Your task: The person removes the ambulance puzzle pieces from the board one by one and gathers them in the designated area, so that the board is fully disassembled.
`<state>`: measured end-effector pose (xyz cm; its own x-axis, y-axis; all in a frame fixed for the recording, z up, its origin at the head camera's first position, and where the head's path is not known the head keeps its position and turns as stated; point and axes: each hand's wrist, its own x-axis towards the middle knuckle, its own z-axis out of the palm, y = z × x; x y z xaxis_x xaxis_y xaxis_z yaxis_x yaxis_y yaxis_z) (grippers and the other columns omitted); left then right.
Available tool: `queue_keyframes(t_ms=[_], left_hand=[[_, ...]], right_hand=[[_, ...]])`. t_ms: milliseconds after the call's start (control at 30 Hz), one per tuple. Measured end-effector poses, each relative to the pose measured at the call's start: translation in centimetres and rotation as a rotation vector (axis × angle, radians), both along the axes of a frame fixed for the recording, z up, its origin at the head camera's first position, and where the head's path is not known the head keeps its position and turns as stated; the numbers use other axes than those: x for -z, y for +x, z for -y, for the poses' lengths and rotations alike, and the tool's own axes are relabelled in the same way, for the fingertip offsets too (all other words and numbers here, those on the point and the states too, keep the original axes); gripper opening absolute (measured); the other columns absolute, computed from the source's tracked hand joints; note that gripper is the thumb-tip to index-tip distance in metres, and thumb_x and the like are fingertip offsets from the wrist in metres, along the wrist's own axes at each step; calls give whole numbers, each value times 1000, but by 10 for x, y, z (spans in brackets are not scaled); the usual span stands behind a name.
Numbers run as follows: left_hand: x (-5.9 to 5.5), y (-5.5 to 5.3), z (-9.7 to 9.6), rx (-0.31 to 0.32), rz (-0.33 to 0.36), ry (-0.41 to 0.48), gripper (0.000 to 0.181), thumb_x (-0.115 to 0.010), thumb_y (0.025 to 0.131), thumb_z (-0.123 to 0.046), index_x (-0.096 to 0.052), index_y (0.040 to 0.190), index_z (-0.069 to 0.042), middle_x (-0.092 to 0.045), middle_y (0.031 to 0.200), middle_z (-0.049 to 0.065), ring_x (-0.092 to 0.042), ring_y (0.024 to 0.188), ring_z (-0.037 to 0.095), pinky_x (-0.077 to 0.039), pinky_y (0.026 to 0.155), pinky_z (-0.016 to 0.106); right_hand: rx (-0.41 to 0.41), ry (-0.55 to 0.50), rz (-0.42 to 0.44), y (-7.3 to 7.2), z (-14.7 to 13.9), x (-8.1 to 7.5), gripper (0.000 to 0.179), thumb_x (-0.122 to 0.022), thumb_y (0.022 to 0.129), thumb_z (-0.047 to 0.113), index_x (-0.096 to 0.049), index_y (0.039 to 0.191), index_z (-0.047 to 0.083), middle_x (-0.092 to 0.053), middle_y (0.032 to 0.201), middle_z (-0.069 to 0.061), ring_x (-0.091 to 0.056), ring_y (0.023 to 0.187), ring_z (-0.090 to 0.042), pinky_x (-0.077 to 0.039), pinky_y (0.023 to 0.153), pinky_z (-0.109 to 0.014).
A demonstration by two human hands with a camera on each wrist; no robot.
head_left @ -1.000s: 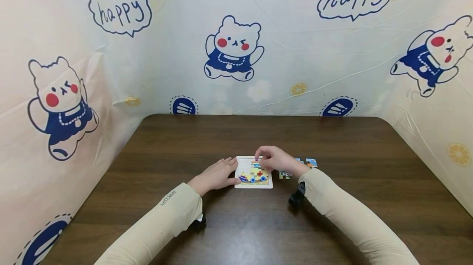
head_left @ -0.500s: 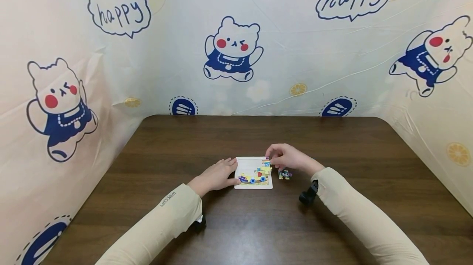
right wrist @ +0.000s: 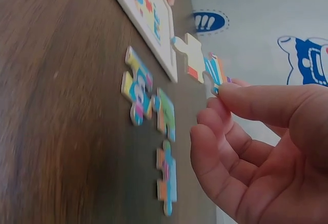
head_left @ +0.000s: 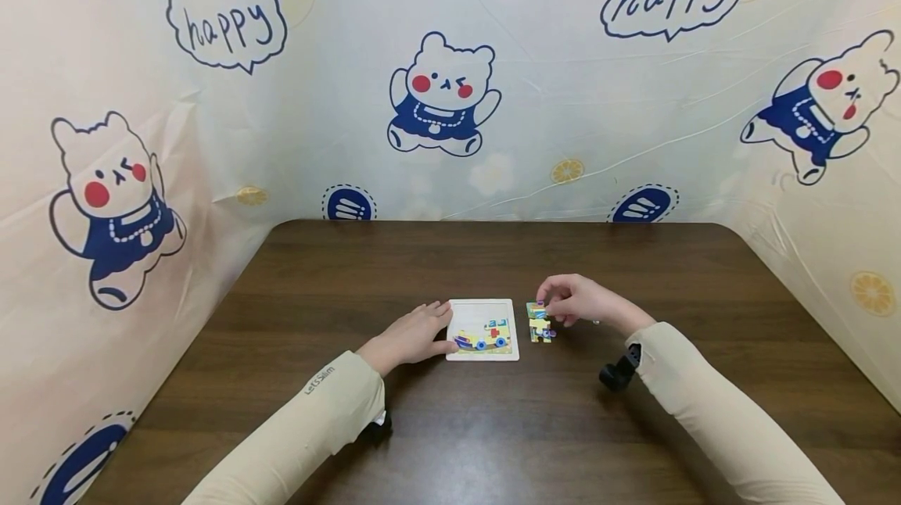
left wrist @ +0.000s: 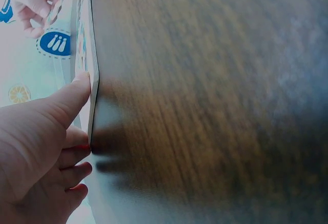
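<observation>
My right hand (head_left: 580, 303) pinches a pair of joined jigsaw pieces by one end, between thumb and fingers. In the right wrist view the pair shows a cream-yellow piece (right wrist: 194, 57) with a red corner and a blue-striped piece (right wrist: 215, 70) at the fingertips. It hangs over the loose pieces, right of the white puzzle tray (head_left: 483, 357). Joined pieces with a vehicle picture (head_left: 482, 341) fill the tray's lower part; its upper left is bare. My left hand (head_left: 411, 335) rests at the tray's left side, thumb at the near corner, fingers extended to the far one.
On the dark wooden table (head_left: 450, 442), loose jigsaw pieces lie right of the tray: one with blue and purple shapes (right wrist: 138, 88), a green one (right wrist: 166, 114) and a blue-edged one (right wrist: 167, 178). A printed cloth (head_left: 535, 122) hangs behind the table.
My right hand has moved right from over the tray, lifting the joined pair out of the picture and carrying it above the loose pieces. The left hand has stayed at the tray.
</observation>
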<state>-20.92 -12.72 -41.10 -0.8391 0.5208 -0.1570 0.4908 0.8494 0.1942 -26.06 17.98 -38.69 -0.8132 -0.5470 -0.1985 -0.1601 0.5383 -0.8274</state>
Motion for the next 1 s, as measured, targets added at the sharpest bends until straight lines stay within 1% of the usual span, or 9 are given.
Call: queue_keyframes(t_ms=[333, 500, 667, 767, 800, 900, 1000], left_hand=[[1, 0, 0, 1, -6, -10, 70, -58, 87, -44, -40, 138, 1, -33, 144, 13, -26, 133, 27, -20, 108, 39], [1, -1, 0, 1, -1, -7, 70, -58, 87, -44, -39, 138, 1, -33, 144, 13, -26, 133, 28, -20, 108, 39], [0, 0, 0, 0, -1, -10, 70, -58, 87, -44, -39, 138, 1, -33, 144, 13, -26, 133, 28, -20, 108, 39], [0, 1, 0, 0, -1, -13, 70, -58, 87, -44, -39, 138, 1, -33, 144, 13, -26, 133, 28, -20, 108, 39], [0, 1, 0, -1, -1, -12, 70, -58, 87, -44, -39, 138, 1, -33, 144, 14, -26, 133, 28, -20, 107, 39], [-1, 1, 0, -2, -1, -12, 70, -58, 87, -44, -39, 138, 1, -33, 144, 13, -26, 133, 28, -20, 107, 39], [-1, 2, -1, -2, 0, -10, 70, -58, 87, -44, -39, 138, 1, -33, 144, 13, -27, 133, 28, -21, 107, 39]], right_hand=[[-15, 17, 12, 3, -27, 4, 15, -59, 88, 4, -58, 103, -1, -51, 70, -9, -52, 63, -23, -50, 56, -36], [-22, 67, 13, 4, -36, 6, 13, -59, 88, 3, -58, 100, 1, -52, 68, -8, -53, 59, -22, -49, 54, -36], [-31, 105, 18, 2, -40, 12, 11, -58, 87, 0, -59, 97, 2, -51, 66, -7, -52, 59, -20, -48, 50, -33], [-54, 95, 9, 3, -42, 13, 9, -59, 87, 2, -59, 95, 3, -51, 65, -6, -51, 58, -19, -48, 49, -32], [-73, 88, -2, 4, -43, 12, 8, -59, 87, 3, -59, 95, 3, -51, 65, -6, -51, 58, -18, -48, 48, -31], [-89, 87, -10, 5, -43, 10, 7, -59, 87, 4, -60, 94, 4, -51, 65, -5, -51, 57, -17, -48, 47, -30], [-54, 128, -9, 5, -41, 11, 8, -59, 87, 3, -61, 94, 5, -51, 66, -5, -51, 57, -18, -48, 48, -30]])
